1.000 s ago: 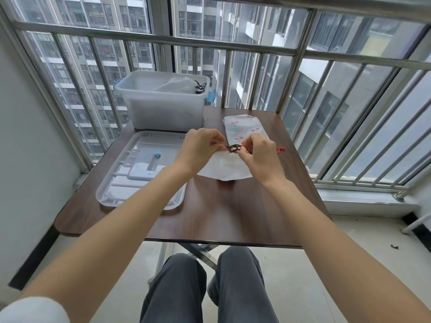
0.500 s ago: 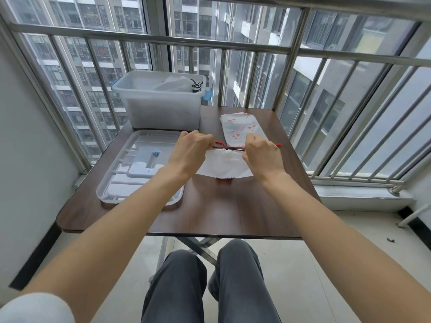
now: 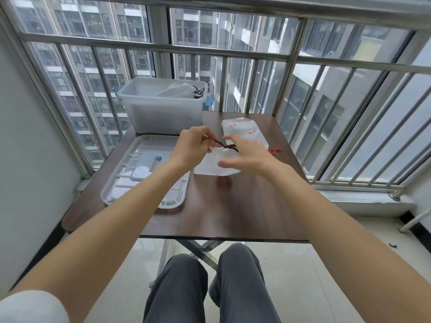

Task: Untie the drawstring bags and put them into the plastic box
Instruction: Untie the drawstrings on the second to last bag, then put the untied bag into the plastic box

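A white drawstring bag [image 3: 211, 165] lies on the brown table [image 3: 233, 206] under both hands. My left hand [image 3: 192, 146] pinches its dark red drawstring [image 3: 219, 143] and lifts it. Over the bag's gathered top my right hand [image 3: 245, 156] hovers with fingers spread, and it is blurred. A second white bag with a red print [image 3: 242, 131] lies behind, its red cord [image 3: 275, 150] trailing right. The translucent plastic box [image 3: 161, 110] stands at the table's back left with white bags [image 3: 177, 89] inside.
The box's lid [image 3: 126, 190] lies upside down on the table's left side. Metal railing bars [image 3: 286, 73] close off the back and right. A grey wall [image 3: 23, 148] stands to the left. My knees [image 3: 210, 283] sit below the table's front edge.
My right hand has let go of the drawstring and spread its fingers. My left hand has pulled the cord up and to the left, so the knot looks loosened.
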The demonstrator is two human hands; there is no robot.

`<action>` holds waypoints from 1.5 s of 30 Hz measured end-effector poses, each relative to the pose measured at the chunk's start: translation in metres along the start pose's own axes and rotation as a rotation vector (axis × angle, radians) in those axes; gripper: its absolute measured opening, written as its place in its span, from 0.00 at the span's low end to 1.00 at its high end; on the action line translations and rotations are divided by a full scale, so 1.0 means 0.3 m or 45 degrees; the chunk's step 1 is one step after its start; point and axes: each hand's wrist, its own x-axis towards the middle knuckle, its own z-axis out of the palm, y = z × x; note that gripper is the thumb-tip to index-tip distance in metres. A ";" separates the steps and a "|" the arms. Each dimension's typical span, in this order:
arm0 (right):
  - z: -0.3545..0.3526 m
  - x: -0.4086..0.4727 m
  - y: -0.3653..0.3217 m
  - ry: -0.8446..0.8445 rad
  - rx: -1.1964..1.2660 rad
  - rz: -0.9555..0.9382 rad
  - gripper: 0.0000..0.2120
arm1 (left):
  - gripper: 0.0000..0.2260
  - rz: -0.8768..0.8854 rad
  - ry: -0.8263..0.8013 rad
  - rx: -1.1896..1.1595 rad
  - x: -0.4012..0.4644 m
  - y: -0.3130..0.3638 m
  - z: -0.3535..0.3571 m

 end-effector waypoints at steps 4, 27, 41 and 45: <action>-0.008 0.028 0.005 0.125 0.132 -0.023 0.08 | 0.07 0.022 0.070 -0.104 0.009 0.022 -0.021; -0.151 0.264 -0.185 0.548 2.084 0.280 0.11 | 0.14 -0.704 -0.094 -1.399 0.124 -0.150 -0.270; -0.109 0.678 -0.216 0.619 0.947 0.091 0.17 | 0.19 -0.553 0.286 -0.317 0.564 -0.388 -0.448; -0.107 0.810 -0.197 0.593 0.532 0.044 0.17 | 0.17 -0.518 0.252 0.068 0.674 -0.465 -0.438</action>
